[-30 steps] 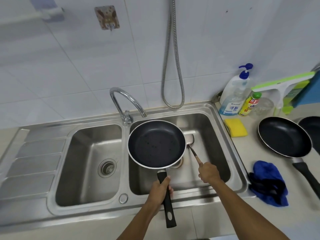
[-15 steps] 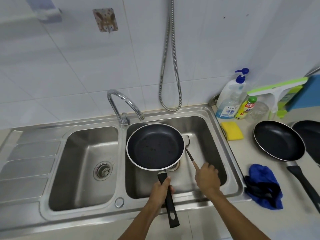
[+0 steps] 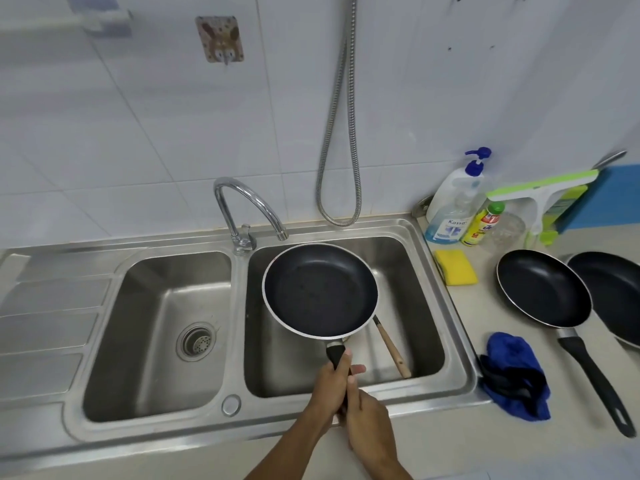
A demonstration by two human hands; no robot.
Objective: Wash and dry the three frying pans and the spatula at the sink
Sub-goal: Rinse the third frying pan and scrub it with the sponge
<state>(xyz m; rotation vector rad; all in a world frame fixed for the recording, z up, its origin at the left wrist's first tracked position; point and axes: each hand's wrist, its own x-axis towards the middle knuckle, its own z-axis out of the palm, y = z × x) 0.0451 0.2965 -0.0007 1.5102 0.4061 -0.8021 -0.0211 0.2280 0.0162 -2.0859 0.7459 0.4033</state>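
Both hands, left hand (image 3: 330, 382) and right hand (image 3: 369, 422), are clamping their fingers on one frying pan (image 3: 320, 291) over the right sink basin (image 3: 415, 271), one spatula (image 3: 393, 351) lying inside, two pans (image 3: 543, 289) sitting on the right bench (image 3: 485, 313).

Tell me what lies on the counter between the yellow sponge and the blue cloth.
Nothing: in the head view the counter between the yellow sponge and the blue cloth is bare. The nearest frying pan sits further right.

Black frying pan (image 3: 320, 291) held level over spatula (image 3: 393, 351) in sink (image 3: 450, 306); two pans (image 3: 543, 289) on counter.
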